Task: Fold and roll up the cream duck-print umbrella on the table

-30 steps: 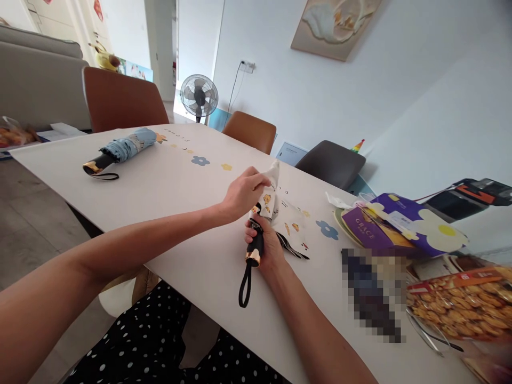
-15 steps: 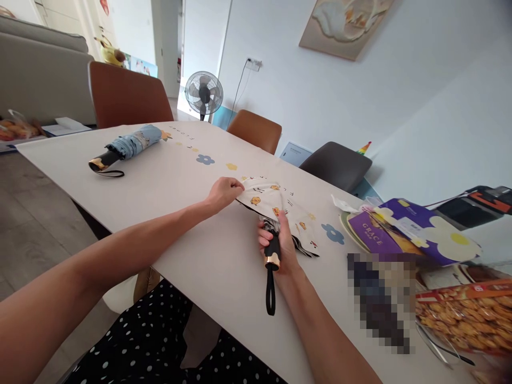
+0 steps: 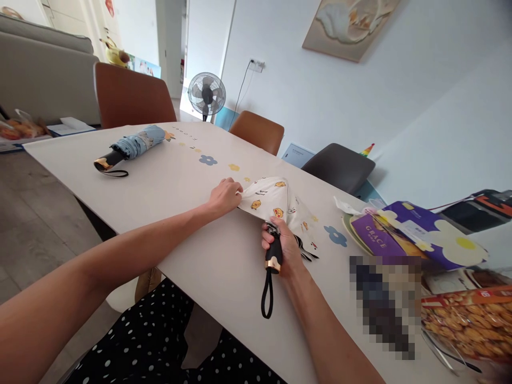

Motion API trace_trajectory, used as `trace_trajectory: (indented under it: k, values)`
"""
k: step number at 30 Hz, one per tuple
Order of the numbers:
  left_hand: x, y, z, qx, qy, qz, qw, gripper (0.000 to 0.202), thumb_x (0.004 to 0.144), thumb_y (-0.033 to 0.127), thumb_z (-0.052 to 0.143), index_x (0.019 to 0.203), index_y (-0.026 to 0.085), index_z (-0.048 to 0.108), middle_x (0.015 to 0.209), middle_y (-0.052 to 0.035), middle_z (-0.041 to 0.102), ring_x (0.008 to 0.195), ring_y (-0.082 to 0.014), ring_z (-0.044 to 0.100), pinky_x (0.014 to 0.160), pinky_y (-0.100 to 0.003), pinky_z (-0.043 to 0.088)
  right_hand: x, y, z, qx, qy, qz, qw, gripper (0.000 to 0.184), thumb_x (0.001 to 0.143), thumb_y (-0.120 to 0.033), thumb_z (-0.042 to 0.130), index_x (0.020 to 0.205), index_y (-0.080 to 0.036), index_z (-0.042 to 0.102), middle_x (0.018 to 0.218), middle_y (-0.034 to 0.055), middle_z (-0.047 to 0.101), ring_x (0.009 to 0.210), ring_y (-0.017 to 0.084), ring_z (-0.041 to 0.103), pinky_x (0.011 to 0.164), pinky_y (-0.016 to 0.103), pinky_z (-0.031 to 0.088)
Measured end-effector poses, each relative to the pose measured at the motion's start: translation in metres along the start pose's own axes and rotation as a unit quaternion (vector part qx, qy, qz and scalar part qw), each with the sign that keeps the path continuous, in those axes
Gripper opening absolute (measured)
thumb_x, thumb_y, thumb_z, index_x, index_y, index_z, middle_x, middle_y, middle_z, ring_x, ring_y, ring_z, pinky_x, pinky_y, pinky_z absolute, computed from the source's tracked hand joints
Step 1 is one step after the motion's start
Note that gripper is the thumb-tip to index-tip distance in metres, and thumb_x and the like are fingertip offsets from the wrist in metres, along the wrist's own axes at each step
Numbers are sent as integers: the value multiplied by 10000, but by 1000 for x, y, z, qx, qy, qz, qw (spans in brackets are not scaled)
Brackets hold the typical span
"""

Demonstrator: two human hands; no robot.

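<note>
My right hand (image 3: 285,246) is wrapped round the black, gold-ringed handle (image 3: 274,252) of a white folding umbrella (image 3: 276,200) printed with small yellow figures. Its black wrist strap (image 3: 266,296) dangles over the table's near edge. My left hand (image 3: 225,195) pinches a flap of the white canopy and holds it stretched out to the left, low over the white table (image 3: 172,186). The rest of the canopy lies loosely gathered past my right hand.
A furled blue umbrella (image 3: 130,148) lies at the table's far left. At the right are a purple box (image 3: 416,232) on a plate, a blurred dark item (image 3: 380,304) and a snack pack (image 3: 468,320). Brown chairs (image 3: 132,96) and a dark chair (image 3: 340,166) stand around.
My left hand pulled the canopy flap from above the handle down and out to the left. My right hand kept its grip on the handle, which shifted slightly right.
</note>
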State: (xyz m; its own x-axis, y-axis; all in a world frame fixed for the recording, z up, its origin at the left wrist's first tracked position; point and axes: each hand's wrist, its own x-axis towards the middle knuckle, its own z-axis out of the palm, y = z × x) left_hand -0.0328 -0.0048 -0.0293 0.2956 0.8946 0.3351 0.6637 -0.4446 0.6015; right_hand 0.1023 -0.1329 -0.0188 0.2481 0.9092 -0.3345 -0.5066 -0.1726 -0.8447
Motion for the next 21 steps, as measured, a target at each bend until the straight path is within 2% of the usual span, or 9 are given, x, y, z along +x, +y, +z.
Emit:
trace_trajectory:
  k: [2,4,5,8,11,14,16,21]
  values:
    - [-5,8,0,-16,69,66,995,256,769,127,414,908,198,617,1001,-73,588,1011,-208,495,789,-311,416,0,2,1,-11,12,-14,1000,205,703,-302,640,699,-176,479,596,-30,506,376,37,373,294,155,346]
    - [-12,18,3,-65,89,126,986,271,814,157,387,994,193,587,1034,-68,576,1033,-179,488,857,-297,405,-1,5,2,-33,28,-20,999,208,691,-306,651,703,-170,494,576,-30,498,376,46,378,292,166,358]
    - [-16,24,5,-93,74,144,982,277,831,196,390,1045,192,565,1074,-70,564,1055,-173,480,880,-292,399,-1,6,3,-46,30,-25,998,208,689,-312,653,710,-167,505,560,-31,492,374,52,382,291,173,365]
    - [-26,39,13,-149,-18,148,978,396,835,339,429,1193,174,468,1265,-99,463,1187,-201,394,964,-315,352,-3,11,5,-103,16,-44,994,214,696,-340,642,706,-159,529,479,-38,455,348,71,389,283,193,371]
    - [-30,48,18,-180,-75,113,974,480,823,412,437,1225,150,409,1329,-130,395,1224,-235,352,1005,-353,299,-3,13,5,-132,6,-55,990,229,705,-360,629,683,-155,531,447,-41,435,327,74,379,273,197,368]
    - [-28,51,18,-228,-109,4,968,456,815,465,428,1156,162,430,1199,-130,501,1087,-240,472,907,-367,378,-4,13,6,-112,-3,-66,991,234,695,-362,643,735,-152,547,516,-33,476,351,66,384,282,196,391]
    - [-27,51,17,-271,-141,-52,951,447,798,504,441,1096,172,461,1099,-109,560,992,-228,522,838,-347,412,-5,12,6,-110,-6,-64,992,242,689,-360,650,759,-153,546,525,-34,479,357,69,392,286,200,401]
    - [-22,52,17,-387,-172,-92,901,471,742,531,516,1039,165,508,1015,-80,612,944,-201,552,787,-283,426,-4,14,5,-115,-13,-67,991,218,699,-347,628,754,-164,524,492,-45,463,335,75,386,279,207,395]
